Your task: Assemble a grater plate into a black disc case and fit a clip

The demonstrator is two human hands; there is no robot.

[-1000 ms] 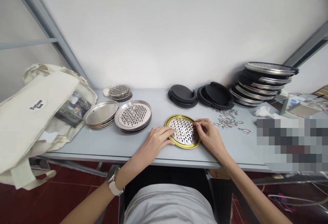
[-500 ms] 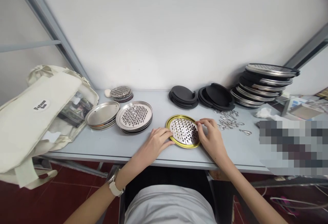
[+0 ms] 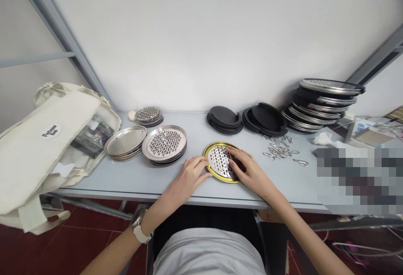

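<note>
A round metal grater plate (image 3: 218, 162) lies inside a yellow-rimmed lid (image 3: 225, 179) on the table before me. My left hand (image 3: 192, 173) pinches the left edge of this lid between thumb and fingers. Over the right part of the grater plate rests my right hand (image 3: 247, 168), its fingers stretched out and their tips touching the metal; they cover that side. Right of the hands lies a loose pile of small metal clips (image 3: 278, 151). Two groups of black round holders (image 3: 223, 117) stand behind the lid.
Left of my hands are a stack of lids topped by a grater plate (image 3: 166, 142), plain metal lids (image 3: 126, 140) and smaller grater plates (image 3: 148, 114). A tall leaning stack of black-and-silver discs (image 3: 321, 105) stands back right. A cream bag (image 3: 56, 136) covers the left end.
My right hand has moved left from the lid's right rim onto the grater plate's face. My left hand stays on the left rim.
</note>
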